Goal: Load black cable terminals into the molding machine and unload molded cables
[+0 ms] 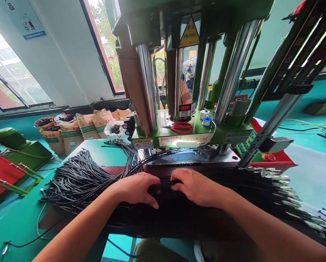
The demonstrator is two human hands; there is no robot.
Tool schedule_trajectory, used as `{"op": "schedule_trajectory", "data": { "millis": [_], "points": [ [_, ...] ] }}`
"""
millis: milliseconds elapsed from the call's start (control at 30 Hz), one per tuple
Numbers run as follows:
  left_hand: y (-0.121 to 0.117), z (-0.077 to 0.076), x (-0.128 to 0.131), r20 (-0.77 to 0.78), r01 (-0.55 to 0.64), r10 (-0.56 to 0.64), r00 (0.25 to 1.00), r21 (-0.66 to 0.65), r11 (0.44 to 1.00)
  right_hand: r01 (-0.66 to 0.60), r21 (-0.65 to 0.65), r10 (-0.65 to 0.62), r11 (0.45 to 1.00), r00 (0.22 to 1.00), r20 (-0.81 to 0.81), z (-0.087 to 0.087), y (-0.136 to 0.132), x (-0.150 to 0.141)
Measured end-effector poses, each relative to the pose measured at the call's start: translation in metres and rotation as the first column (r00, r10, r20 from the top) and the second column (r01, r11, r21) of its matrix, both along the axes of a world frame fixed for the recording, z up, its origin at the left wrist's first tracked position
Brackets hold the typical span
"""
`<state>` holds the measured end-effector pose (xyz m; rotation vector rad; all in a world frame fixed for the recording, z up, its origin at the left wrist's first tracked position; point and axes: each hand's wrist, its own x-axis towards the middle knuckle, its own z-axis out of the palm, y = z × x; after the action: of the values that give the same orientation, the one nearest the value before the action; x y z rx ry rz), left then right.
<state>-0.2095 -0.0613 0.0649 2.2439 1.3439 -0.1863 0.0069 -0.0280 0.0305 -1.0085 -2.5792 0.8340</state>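
A thick spread of black cables (157, 214) lies across the bench in front of me. My left hand (138, 188) is over its middle, thumb and forefinger apart, with nothing visible gripped between them. Close by on the right, my right hand (194, 187) has its thumb and fingertips curled together on dark cable strands; exactly how many is too dark to tell. To the left, the cables fan into a grey-black bundle of ends (75, 178). On the right their ends carry pale, shiny tips (283, 193). Several strands run from the left up to the press bed (176, 157).
A green press (141, 22) with chrome columns (148, 87) stands directly ahead. Red-handled scissors (181, 127) and a blue-and-white spool (206, 121) lie on its ledge. Brown sacks (70, 133) line the wall at left. A red control box (272, 158) is at right.
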Motion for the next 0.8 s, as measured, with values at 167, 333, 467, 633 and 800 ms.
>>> {"op": "schedule_trajectory", "data": {
  "millis": [167, 333, 467, 633, 800],
  "points": [
    [0.002, -0.003, 0.002, -0.012, -0.026, 0.026, 1.0, 0.006, 1.0, 0.004, -0.008, -0.004, 1.0, 1.0, -0.027, 0.001, -0.001, -0.001],
    [0.003, 0.003, -0.001, 0.037, -0.052, 0.055, 0.998, -0.082, 0.995, -0.021, 0.005, 0.021, 1.0, 1.0, 0.002, 0.007, -0.001, 0.002],
    [0.005, 0.006, -0.005, 0.059, -0.09, 0.099, 0.993, -0.136, 0.987, -0.033, -0.033, 0.033, 0.999, 0.999, -0.001, 0.011, -0.001, 0.004],
    [0.009, 0.012, -0.007, 0.095, -0.151, 0.17, 0.981, -0.178, 0.972, 0.02, 0.038, -0.02, 0.999, 1.0, -0.015, 0.004, -0.005, 0.004],
    [0.012, 0.016, -0.009, 0.208, -0.184, 0.273, 0.939, -0.368, 0.911, 0.05, 0.33, -0.078, 0.943, 0.994, 0.072, -0.01, -0.007, 0.012]
  ]
}}
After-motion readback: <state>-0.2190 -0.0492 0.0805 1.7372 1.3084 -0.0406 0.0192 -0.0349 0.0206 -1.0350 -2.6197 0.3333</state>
